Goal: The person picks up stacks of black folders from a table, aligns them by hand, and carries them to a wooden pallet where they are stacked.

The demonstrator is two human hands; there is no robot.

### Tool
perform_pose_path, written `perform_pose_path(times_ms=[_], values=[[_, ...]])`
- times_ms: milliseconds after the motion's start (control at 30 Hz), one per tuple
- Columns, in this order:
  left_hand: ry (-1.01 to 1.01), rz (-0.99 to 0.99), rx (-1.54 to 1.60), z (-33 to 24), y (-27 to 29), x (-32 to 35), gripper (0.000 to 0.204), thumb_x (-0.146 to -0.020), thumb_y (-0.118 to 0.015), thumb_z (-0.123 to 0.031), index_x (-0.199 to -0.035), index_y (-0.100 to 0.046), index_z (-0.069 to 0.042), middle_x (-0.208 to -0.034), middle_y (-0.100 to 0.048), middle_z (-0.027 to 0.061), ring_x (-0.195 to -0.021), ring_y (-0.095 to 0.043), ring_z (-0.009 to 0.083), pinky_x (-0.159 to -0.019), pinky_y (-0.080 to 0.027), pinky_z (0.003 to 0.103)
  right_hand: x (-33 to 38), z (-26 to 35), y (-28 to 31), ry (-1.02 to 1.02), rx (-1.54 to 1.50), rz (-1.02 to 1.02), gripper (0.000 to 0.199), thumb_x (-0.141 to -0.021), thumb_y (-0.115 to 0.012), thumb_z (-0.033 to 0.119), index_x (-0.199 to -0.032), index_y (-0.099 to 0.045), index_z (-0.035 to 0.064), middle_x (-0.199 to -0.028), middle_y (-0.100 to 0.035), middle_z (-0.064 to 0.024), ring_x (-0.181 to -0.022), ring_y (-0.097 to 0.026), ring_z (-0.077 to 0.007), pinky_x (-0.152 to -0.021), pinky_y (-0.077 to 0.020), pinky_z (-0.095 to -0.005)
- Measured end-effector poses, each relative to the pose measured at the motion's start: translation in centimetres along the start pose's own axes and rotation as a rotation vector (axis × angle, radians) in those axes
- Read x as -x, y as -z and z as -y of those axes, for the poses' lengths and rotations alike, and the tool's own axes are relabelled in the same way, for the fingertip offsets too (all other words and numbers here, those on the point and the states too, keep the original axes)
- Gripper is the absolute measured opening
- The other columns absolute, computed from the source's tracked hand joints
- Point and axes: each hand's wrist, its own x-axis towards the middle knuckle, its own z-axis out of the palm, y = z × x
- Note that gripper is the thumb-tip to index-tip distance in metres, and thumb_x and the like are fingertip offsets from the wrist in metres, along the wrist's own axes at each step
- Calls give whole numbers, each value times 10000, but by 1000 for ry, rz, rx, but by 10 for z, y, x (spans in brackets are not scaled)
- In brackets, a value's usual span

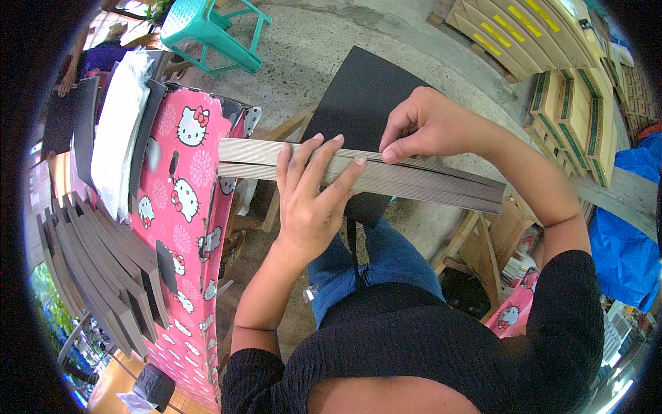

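A long stack of thin grey boards [427, 181] lies across my lap, its layered edges turned up and a dark gap running between two bundles. My left hand [310, 186] rests on the stack with fingers spread over the edges. At the stack's far edge, right of the left fingertips, my right hand [427, 127] is closed in a pinch of thumb and forefinger. Whatever sits between those fingertips is too small or hidden to make out. Beyond the stack and partly under it is a flat black board [362, 96].
On my left stands a table with a pink patterned cover [196, 148]. It carries several bundles of grey strips [103, 269] and a white plastic-wrapped stack [121, 124]. A green plastic stool [217, 34] stands ahead. Cardboard boxes [572, 124] and a blue tarp [624, 241] are at right.
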Motion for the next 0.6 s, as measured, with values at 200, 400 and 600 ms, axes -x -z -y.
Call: perform_pose_path(times_ms=[200,400,600], values=[[9,18,9,-2,2,1,465,-598,-704,-104,-1056,-652,-159,-1207,-526,115,-1152,-444,315,-1012,-239,494,-2,-4,-1,5,-19,22,160,-739,-707,156,-801,-683,11,-678,-651,-57,-608,-585,-85,-565,-459,-225],[2,-50,34,-3,0,4,421,-628,-677,-88,-1041,-619,-144,-1098,-550,81,-1063,-488,303,-1004,-218,499,2,-1,-17,135,-32,-186,150,-734,-671,177,-755,-639,32,-897,-619,-103,-767,-606,-183,-698,-474,-306],[-20,-84,47,-1,-5,8,416,-609,-695,-86,-1019,-650,-133,-1065,-581,62,-1056,-515,270,-1013,-229,474,3,-10,-22,370,193,-167,178,-674,-729,216,-744,-649,73,-1141,-514,-172,-938,-564,-292,-835,-435,-356]])
